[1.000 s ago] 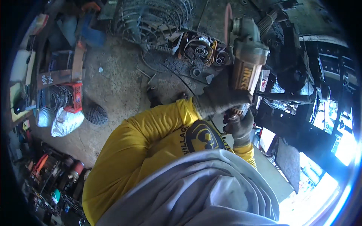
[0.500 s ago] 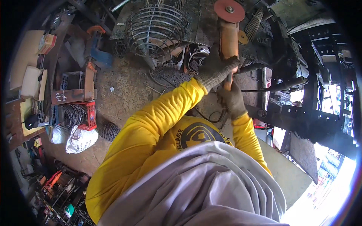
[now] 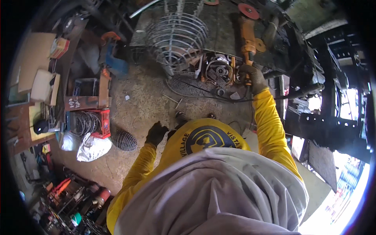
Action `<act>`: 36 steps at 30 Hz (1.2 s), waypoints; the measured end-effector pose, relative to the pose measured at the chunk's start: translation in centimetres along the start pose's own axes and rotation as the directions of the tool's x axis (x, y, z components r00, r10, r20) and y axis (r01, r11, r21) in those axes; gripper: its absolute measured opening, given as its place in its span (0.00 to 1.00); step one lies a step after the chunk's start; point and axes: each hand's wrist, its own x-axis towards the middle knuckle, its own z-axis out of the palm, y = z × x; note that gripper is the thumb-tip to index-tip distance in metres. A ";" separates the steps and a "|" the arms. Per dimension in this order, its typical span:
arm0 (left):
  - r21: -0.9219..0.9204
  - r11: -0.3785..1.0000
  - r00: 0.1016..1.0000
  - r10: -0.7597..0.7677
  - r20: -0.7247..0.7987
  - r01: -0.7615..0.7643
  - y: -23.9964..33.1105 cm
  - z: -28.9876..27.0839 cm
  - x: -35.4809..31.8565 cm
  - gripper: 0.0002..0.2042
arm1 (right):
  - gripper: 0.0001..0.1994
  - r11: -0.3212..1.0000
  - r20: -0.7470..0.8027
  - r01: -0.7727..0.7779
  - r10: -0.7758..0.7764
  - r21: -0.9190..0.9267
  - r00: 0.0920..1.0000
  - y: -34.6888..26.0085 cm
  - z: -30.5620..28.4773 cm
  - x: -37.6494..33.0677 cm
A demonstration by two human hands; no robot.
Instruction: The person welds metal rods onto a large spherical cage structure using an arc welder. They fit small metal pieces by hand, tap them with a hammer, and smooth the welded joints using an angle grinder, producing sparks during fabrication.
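My right hand [image 3: 253, 77], in a dark work glove, grips the rear of an orange angle grinder [image 3: 247, 37] whose red disc [image 3: 248, 11] points away, over the dark workbench [image 3: 223, 35]. The grinder's black cord [image 3: 219, 96] loops off to the left below it. My left hand [image 3: 156, 133], also gloved, hangs at my side above the concrete floor, holding nothing, with its fingers loosely curled. Yellow sleeves cover both arms, and a grey hood fills the lower middle of the view.
A round wire fan guard [image 3: 178, 37] lies on the bench beside a box of bearings and metal parts [image 3: 217, 72]. A red crate of wire coils [image 3: 92, 123], a white bag [image 3: 92, 148], a small wire cage [image 3: 124, 140] and cluttered shelves stand at left. Dark steel frames [image 3: 329, 117] stand at right.
My left hand has let go of the grinder and dropped down to my side. My right hand alone has carried the grinder farther out over the bench.
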 end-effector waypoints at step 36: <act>-0.470 0.809 0.914 0.189 -0.360 -0.352 2.1 -16.8 11.5 0.15 | 0.26 0.143 -0.073 0.276 -0.966 -0.951 0.246 1.3 5.1 -4.3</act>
